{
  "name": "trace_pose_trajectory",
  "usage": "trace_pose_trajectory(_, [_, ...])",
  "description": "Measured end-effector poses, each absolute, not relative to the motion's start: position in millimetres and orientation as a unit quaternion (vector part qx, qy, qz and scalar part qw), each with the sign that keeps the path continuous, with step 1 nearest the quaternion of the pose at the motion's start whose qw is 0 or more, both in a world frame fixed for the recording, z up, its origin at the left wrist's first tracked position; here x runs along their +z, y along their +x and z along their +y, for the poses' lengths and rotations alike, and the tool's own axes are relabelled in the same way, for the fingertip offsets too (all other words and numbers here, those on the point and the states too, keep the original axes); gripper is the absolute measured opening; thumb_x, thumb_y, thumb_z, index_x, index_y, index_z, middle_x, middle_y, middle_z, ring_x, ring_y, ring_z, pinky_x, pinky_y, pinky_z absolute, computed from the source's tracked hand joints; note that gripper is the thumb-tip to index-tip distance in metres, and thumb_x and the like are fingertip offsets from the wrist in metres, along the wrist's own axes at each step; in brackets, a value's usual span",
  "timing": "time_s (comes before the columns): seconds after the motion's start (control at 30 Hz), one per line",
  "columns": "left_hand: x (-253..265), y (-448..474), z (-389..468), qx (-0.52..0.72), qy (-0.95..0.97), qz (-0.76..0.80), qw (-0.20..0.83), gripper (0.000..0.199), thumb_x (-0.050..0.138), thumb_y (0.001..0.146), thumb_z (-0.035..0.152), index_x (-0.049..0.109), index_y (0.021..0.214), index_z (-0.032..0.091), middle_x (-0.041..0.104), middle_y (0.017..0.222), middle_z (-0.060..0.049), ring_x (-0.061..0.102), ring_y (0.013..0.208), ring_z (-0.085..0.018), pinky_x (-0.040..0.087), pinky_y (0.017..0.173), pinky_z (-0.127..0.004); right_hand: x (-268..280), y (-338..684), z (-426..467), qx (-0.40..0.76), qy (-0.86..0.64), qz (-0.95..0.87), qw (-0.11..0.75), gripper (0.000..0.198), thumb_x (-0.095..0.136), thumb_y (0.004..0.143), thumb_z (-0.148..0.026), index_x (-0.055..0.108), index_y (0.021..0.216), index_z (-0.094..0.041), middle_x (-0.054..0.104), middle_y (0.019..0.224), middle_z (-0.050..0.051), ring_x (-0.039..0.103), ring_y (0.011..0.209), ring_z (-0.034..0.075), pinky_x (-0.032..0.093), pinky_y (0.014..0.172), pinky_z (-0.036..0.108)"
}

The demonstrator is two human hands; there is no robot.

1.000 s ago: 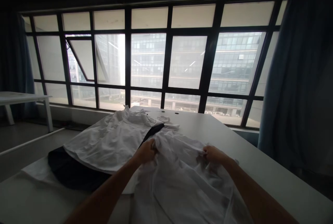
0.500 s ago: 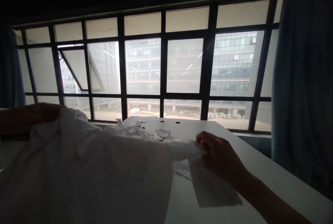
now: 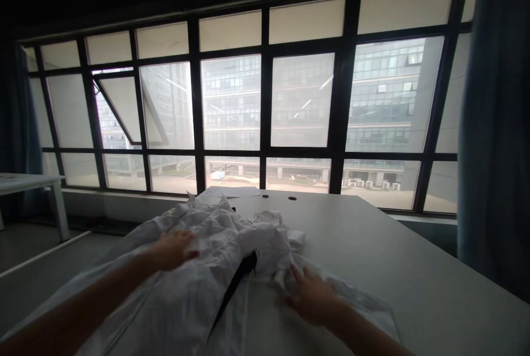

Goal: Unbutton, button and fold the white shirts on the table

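Note:
A white long-sleeved garment (image 3: pixel 207 234), perhaps a coat, lies crumpled over the near part of the white table (image 3: pixel 364 251). Its folds bunch up toward the middle, and a narrow dark gap (image 3: pixel 238 279) shows between its parts. My left hand (image 3: pixel 174 248) rests palm down on the left side of the cloth, its fingers stretched out. Over the piece of cloth at the right, my right hand (image 3: pixel 310 295) is spread, fingers apart and somewhat blurred. Neither hand grips the fabric.
Papers (image 3: pixel 232 192) lie at the table's far edge, near two round cable holes. Another white table (image 3: pixel 33 181) stands at the left. Beyond is a wide framed window (image 3: pixel 232 102) with one tilted pane, and a blue curtain (image 3: pixel 488 168) hangs at the right.
Both hands have let go of the garment, which was held up and spread; it has dropped onto the table. My left hand has come down and right, my right hand down and slightly left.

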State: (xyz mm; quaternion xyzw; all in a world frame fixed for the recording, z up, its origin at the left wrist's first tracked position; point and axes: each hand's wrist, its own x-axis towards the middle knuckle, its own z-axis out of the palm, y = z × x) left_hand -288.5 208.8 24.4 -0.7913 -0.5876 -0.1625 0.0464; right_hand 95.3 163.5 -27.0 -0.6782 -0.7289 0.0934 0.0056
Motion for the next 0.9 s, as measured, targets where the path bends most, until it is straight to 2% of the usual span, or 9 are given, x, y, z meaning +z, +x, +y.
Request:
trace_pose_trajectory(0.1, [-45.6,-251.7,172.8,-0.054,-0.831,-0.553,-0.032,0.072,0.056,0.083,0.065,0.040,0.147,0.037,0.036,0.156,-0.006,0.032,0.142,-0.037,0.030,0.109,-0.062,-59.8,110.6,149.5,0.118,-0.697,-0.708,-0.014,0.076,0.039,0.088,-0.063,0.028,0.154,-0.027,0.020,0.162,0.012,0.015,0.147,0.040,0.026,0.106,0.068])
trace_pose_trajectory(0.13, [-63.0,-243.4,164.7,-0.051,-0.828,-0.557,-0.029,0.075,0.054,0.083,0.066,0.035,0.150,0.038,0.028,0.159,-0.006,0.026,0.144,-0.038,0.027,0.109,-0.064,-64.7,114.9,153.6,0.113,-0.698,-0.707,-0.010,0.074,0.033,0.090,-0.064,0.028,0.154,-0.028,0.017,0.163,0.010,0.009,0.149,0.038,0.021,0.108,0.069])
trace_pose_trajectory(0.2, [-86.3,-232.8,158.9,-0.060,-0.813,-0.579,-0.007,0.071,0.045,0.087,0.068,0.032,0.151,0.038,0.023,0.160,-0.006,0.020,0.146,-0.039,0.022,0.110,-0.067,-68.5,123.0,174.4,0.107,-0.701,-0.705,0.000,0.073,0.027,0.091,-0.065,0.025,0.155,-0.029,0.013,0.164,0.007,0.007,0.149,0.036,0.017,0.109,0.070])
trace_pose_trajectory(0.33, [-94.0,-224.4,178.7,-0.078,-0.810,-0.581,0.012,0.067,0.034,0.092,0.069,0.034,0.150,0.036,0.023,0.160,-0.007,0.019,0.146,-0.039,0.016,0.112,-0.067,-68.4,136.0,242.0,0.094,-0.714,-0.694,0.007,0.072,0.022,0.093,-0.064,0.020,0.156,-0.030,0.013,0.164,0.007,0.007,0.149,0.036,0.015,0.108,0.071])
trace_pose_trajectory(0.57, [-79.3,-219.0,218.4,-0.065,-0.809,-0.583,-0.021,0.071,0.033,0.091,0.072,0.033,0.151,0.034,0.020,0.161,-0.007,0.015,0.147,-0.039,0.011,0.113,-0.065,-75.3,139.9,326.3,0.063,-0.709,-0.701,0.033,0.068,0.022,0.095,-0.061,0.029,0.154,-0.027,0.018,0.163,0.011,0.013,0.148,0.038,0.014,0.105,0.072])
trace_pose_trajectory(0.73, [-78.3,-237.7,214.5,-0.058,-0.838,-0.543,-0.020,0.067,0.033,0.091,0.071,0.036,0.149,0.038,0.024,0.160,-0.004,0.019,0.147,-0.036,0.012,0.115,-0.062,-85.8,160.3,319.7,0.010,-0.691,-0.720,0.071,0.067,0.024,0.096,-0.057,0.034,0.152,-0.021,0.028,0.159,0.015,0.021,0.147,0.032,0.015,0.111,0.064])
trace_pose_trajectory(0.9, [-75.1,-263.7,197.2,-0.063,-0.855,-0.515,-0.004,0.061,0.039,0.092,0.067,0.039,0.147,0.041,0.030,0.158,-0.002,0.026,0.145,-0.032,0.016,0.117,-0.054,-92.4,202.0,268.7,-0.038,-0.710,-0.699,0.073,0.062,0.029,0.098,-0.046,0.034,0.152,-0.015,0.029,0.159,0.013,0.019,0.148,0.026,0.012,0.117,0.053])
